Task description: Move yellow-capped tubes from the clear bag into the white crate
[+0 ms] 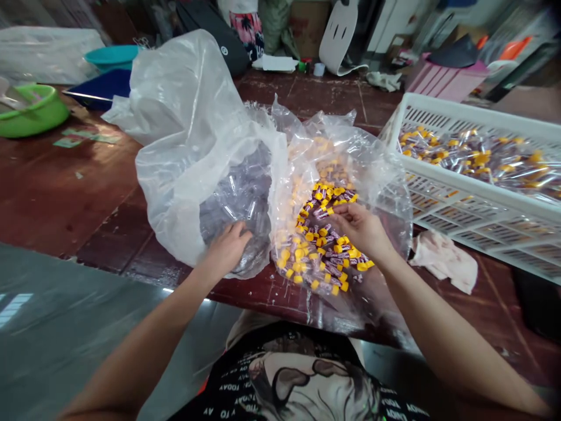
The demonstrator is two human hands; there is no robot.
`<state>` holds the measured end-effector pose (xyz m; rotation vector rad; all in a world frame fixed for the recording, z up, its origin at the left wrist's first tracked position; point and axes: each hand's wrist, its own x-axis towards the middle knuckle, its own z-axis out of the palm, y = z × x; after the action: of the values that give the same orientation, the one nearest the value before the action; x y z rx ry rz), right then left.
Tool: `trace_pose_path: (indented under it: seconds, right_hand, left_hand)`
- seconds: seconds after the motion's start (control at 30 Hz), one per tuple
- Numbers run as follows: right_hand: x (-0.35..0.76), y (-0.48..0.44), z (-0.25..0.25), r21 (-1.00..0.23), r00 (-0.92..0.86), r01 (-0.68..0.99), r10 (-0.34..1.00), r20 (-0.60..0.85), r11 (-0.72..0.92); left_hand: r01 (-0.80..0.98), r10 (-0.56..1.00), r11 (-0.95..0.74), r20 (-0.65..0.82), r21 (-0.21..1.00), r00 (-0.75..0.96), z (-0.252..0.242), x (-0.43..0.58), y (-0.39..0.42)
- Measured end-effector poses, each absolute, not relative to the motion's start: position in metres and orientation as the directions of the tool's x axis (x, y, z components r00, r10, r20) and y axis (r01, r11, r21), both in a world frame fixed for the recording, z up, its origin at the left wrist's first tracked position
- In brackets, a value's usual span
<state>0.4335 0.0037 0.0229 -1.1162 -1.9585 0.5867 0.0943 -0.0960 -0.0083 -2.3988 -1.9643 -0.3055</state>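
My left hand reaches into a white plastic bag and rests on its clear plastic pieces. Its thumb and forefinger look slightly apart, and the other fingers are partly hidden. Over a clear plastic bag, my right hand pinches a small yellow-capped tube with a purple-and-white patterned body. Many similar small yellow-capped tubes lie loose in the clear bag, right beside the white one.
A white slatted crate at right holds clear-wrapped yellow-capped items. A crumpled cloth lies before it. Green and teal basins and a blue tray are at left. A pink bin stands behind; a person's patterned shorts show across the table.
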Motion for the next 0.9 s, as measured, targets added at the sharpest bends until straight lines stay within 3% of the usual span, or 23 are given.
trace_pose_path:
  seconds: [0.13, 0.2, 0.27, 0.3, 0.37, 0.43, 0.5, 0.57, 0.63, 0.8, 0.9]
  right_hand:
    - [0.46, 0.001, 0.015, -0.751, -0.224, 0.494, 0.899, 0.376, 0.438]
    - [0.47, -0.003, 0.013, -0.742, -0.232, 0.5, 0.894, 0.383, 0.448]
    - [0.476, -0.009, 0.014, -0.732, -0.241, 0.503, 0.888, 0.391, 0.459]
    - [0.478, -0.013, 0.015, -0.74, -0.237, 0.492, 0.889, 0.393, 0.458]
    - [0.475, -0.023, 0.019, -0.797, -0.218, 0.413, 0.897, 0.385, 0.442]
    - [0.464, -0.034, 0.023, -0.868, -0.204, 0.272, 0.906, 0.371, 0.416]
    - [0.448, -0.043, 0.026, -0.907, -0.211, 0.14, 0.907, 0.364, 0.397]
    - [0.433, -0.049, 0.028, -0.918, -0.214, 0.071, 0.905, 0.369, 0.391]
    - [0.422, -0.052, 0.029, -0.914, -0.191, 0.043, 0.902, 0.388, 0.403]
    - [0.417, -0.055, 0.028, -0.926, -0.078, 0.012, 0.924, 0.374, 0.376]
    - [0.415, -0.06, 0.023, -0.922, -0.129, 0.052, 0.918, 0.375, 0.384]
  left_hand:
    - [0.997, 0.991, -0.065, 0.111, -0.039, 0.069, -0.011, 0.088, -0.1]
    - [0.998, 0.99, -0.046, 0.135, -0.038, 0.051, -0.009, 0.084, -0.101]
    - [0.999, 0.974, -0.026, 0.228, 0.045, 0.015, -0.004, 0.084, -0.102]
    - [0.989, 0.956, -0.015, 0.291, 0.146, -0.028, 0.0, 0.087, -0.103]
    - [0.876, 0.913, -0.051, 0.379, 0.479, -0.154, 0.011, 0.103, -0.107]
    - [0.545, 0.914, -0.143, 0.322, 0.826, -0.247, 0.021, 0.133, -0.109]
    - [0.105, 0.956, -0.169, 0.189, 0.98, -0.225, 0.028, 0.171, -0.11]
    - [-0.198, 0.981, -0.124, 0.091, 0.972, -0.169, 0.03, 0.207, -0.108]
    - [-0.334, 0.991, -0.086, 0.045, 0.939, -0.129, 0.03, 0.232, -0.105]
    - [-0.47, 0.999, 0.003, -0.024, 0.883, -0.039, 0.025, 0.251, -0.102]
    - [-0.498, 0.995, 0.08, -0.042, 0.864, 0.086, 0.025, 0.257, -0.102]
